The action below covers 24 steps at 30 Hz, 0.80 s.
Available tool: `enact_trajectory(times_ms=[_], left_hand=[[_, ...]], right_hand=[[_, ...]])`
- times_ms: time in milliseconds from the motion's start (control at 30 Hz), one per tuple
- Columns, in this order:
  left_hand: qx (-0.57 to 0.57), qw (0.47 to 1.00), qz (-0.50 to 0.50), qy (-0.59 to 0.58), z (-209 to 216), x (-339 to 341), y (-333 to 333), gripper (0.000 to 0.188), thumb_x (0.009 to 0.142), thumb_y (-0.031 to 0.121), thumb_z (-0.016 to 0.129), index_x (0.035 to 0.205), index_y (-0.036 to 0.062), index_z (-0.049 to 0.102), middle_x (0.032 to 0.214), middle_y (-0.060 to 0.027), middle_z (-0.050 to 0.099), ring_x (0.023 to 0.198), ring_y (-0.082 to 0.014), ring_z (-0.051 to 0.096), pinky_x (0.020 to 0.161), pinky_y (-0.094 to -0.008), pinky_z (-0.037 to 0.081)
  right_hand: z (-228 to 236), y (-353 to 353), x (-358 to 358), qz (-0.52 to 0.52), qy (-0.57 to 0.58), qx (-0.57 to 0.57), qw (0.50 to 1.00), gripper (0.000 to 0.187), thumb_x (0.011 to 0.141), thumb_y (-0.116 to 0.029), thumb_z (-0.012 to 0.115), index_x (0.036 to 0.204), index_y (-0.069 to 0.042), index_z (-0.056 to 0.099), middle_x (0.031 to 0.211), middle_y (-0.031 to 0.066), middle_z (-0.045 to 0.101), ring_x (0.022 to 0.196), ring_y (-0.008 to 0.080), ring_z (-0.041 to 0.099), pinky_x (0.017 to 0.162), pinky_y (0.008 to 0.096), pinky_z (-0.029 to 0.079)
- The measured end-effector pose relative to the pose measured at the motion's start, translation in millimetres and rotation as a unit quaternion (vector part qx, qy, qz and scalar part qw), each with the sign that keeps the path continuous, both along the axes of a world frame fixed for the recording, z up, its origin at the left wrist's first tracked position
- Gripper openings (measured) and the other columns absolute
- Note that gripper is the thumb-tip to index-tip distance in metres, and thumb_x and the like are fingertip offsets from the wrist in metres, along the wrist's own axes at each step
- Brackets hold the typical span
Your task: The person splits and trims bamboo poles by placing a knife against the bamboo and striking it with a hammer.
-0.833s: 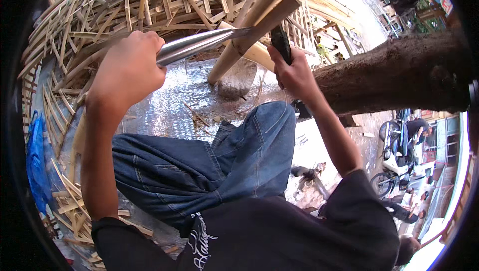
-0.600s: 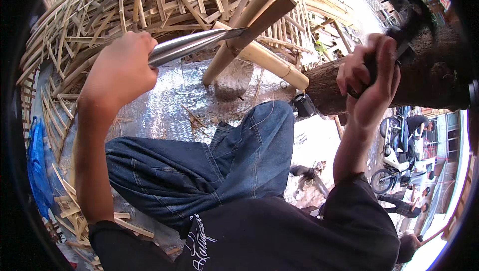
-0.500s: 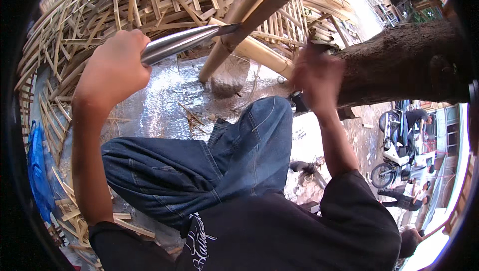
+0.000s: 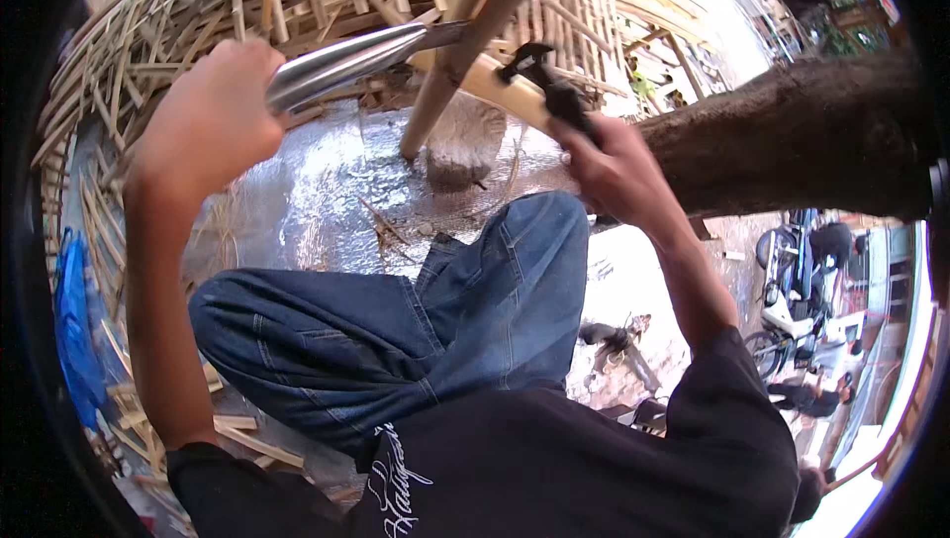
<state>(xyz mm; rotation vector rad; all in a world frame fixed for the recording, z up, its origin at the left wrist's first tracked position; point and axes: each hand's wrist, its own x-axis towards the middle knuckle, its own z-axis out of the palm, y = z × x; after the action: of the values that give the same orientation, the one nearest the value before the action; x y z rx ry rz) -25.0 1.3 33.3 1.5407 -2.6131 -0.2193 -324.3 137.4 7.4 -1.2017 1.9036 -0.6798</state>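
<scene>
My left hand (image 4: 210, 117) is closed round the thick end of a chisel (image 4: 341, 65) with a shiny, tapered metal handle. Its dark blade meets the side of an upright, tilted bamboo pole (image 4: 495, 25); how deep it sits cannot be made out. A dark hammer (image 4: 556, 91) is gripped in my right hand (image 4: 618, 170), its head raised just right of the pole and apart from the chisel. Behind the hammer, a paler bamboo piece (image 4: 485, 83) crosses the pole at an angle.
A thick log (image 4: 782, 132) extends in from the right. Piled bamboo strips (image 4: 178, 43) fill the far left. Under the pole, a stone block (image 4: 457, 147) rests on a shiny sheet (image 4: 327, 182). Blue plastic (image 4: 74, 330) lies at left; a motorcycle (image 4: 782, 291) and people are at right.
My right hand, blurred before, has swung slightly, and the hammer now shows clearly beside the pole. My left hand with the chisel has shifted a little left and up in view.
</scene>
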Motion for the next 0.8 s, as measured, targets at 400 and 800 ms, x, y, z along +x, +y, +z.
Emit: enact_trajectory(times_ms=[400, 800], left_hand=[[-0.077, 0.996, -0.038, 0.005, -15, 13, 3, 0.024, 0.08, 0.01, 0.059, 0.102, 0.0018, 0.062, 0.097, -0.0194, 0.061, 0.092, -0.0347, 0.061, 0.085, -0.0414, 0.047], [-0.052, 0.998, -0.029, 0.003, -15, 20, 4, 0.025, 0.079, 0.009, 0.062, 0.102, 0.0011, 0.062, 0.095, -0.019, 0.06, 0.09, -0.0343, 0.06, 0.085, -0.0412, 0.046]], right_hand=[[19, 24, 6, -0.006, 0.089, -0.222, 0.971, 0.027, 0.096, -0.028, 0.054, 0.087, -0.004, 0.061, 0.059, -0.0031, 0.049, 0.043, 0.0043, 0.042, 0.039, 0.0229, 0.031], [40, 14, -10, -0.115, 0.013, -0.365, 0.924, 0.038, 0.097, -0.042, 0.049, 0.081, -0.008, 0.055, 0.051, -0.0054, 0.038, 0.039, 0.008, 0.032, 0.036, 0.0246, 0.027]])
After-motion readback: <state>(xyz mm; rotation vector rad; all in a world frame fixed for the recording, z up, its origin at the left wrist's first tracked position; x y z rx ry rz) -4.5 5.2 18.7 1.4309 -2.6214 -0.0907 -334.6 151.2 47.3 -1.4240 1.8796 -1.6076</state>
